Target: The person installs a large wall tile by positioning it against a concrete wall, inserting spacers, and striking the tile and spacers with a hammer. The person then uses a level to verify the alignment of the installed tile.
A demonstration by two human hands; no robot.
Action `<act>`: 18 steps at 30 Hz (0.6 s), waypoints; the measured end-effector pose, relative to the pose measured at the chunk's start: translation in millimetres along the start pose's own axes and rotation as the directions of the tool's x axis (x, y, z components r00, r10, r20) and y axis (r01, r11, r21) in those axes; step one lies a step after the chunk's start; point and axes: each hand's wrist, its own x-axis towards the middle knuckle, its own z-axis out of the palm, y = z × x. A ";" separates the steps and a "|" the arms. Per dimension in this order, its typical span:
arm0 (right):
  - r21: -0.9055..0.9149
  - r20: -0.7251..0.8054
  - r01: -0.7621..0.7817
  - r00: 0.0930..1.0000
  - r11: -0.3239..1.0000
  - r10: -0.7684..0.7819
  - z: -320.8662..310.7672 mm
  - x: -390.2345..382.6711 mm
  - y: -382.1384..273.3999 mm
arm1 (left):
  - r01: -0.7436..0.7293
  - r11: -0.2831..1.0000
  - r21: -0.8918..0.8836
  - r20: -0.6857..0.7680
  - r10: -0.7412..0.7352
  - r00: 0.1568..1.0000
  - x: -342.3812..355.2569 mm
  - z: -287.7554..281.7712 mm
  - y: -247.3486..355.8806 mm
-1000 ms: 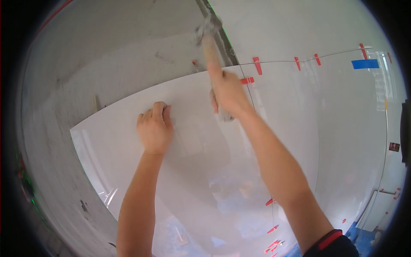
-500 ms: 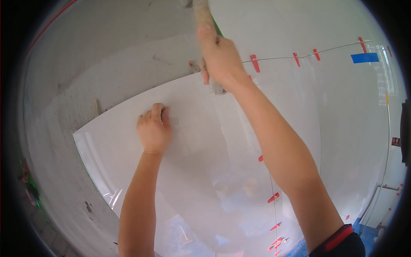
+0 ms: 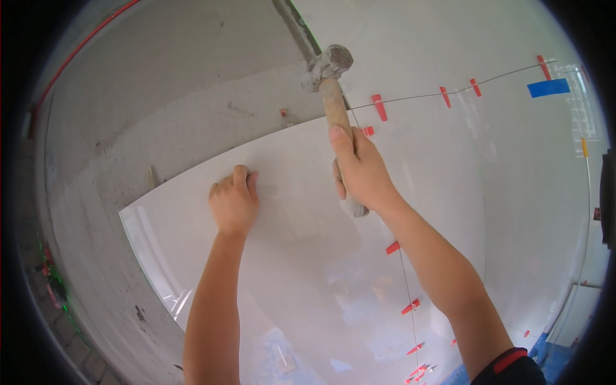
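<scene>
My right hand (image 3: pixel 366 168) is wrapped round the wooden handle of a hammer (image 3: pixel 335 106). The worn, grey-smeared hammer head points up and away, over the upper edge of a large glossy white tile (image 3: pixel 289 256). Below my fist the butt of the handle sticks out. My left hand (image 3: pixel 233 202) is closed against the tile's face, near its upper left edge. Its fingers are curled, and whatever they may hold is hidden. Next to the right hand a red wedge (image 3: pixel 367 131) sits at the tile joint.
Bare grey cement (image 3: pixel 173 83) lies beyond the tile's upper left edge. More white tiles (image 3: pixel 423 45) adjoin at the right, with red wedges (image 3: pixel 380 108) along the joints. A strip of blue tape (image 3: pixel 548 88) is at upper right. A red tool with green light (image 3: pixel 56 290) shows at far left.
My right hand has come down and slightly right with the hammer, bringing its head into full view. My left hand stays at nearly the same spot on the tile.
</scene>
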 end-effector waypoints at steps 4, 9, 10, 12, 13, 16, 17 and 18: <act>0.041 -0.006 -0.031 0.999 0.999 0.031 19.0 5.7 9.2 | -0.054 0.999 -0.007 -0.081 0.053 0.995 -1.8 -0.5 0.3; 0.060 -0.009 -0.036 0.999 0.998 0.036 45.2 33.8 30.1 | -0.065 0.997 -0.028 -0.098 0.062 0.993 -1.2 1.2 0.9; -0.009 -0.017 -0.033 0.999 0.999 0.033 46.4 43.4 31.0 | -0.071 0.997 -0.037 -0.096 0.067 0.993 -1.1 1.8 2.2; -0.078 -0.022 -0.037 0.999 0.996 0.035 43.9 50.8 28.1 | -0.071 0.997 -0.042 -0.086 0.068 0.994 -1.7 3.1 3.3; -0.040 -0.013 -0.027 1.000 0.999 0.026 40.7 49.6 17.9 | -0.071 0.997 -0.035 -0.084 0.068 0.994 -1.7 2.0 0.3; 0.007 -0.054 0.005 0.999 1.000 -0.004 37.8 30.5 7.0 | -0.060 0.997 -0.039 -0.100 0.056 0.993 -3.3 0.5 -4.0; 0.011 -0.145 0.097 0.985 0.995 -0.094 38.5 22.5 10.9 | -0.055 0.998 -0.041 -0.104 0.050 0.993 -3.1 0.4 -3.5; 0.010 -0.234 0.190 0.955 0.982 -0.183 39.5 18.1 11.3 | -0.045 0.999 -0.028 -0.091 0.042 0.995 -1.8 -2.4 -2.1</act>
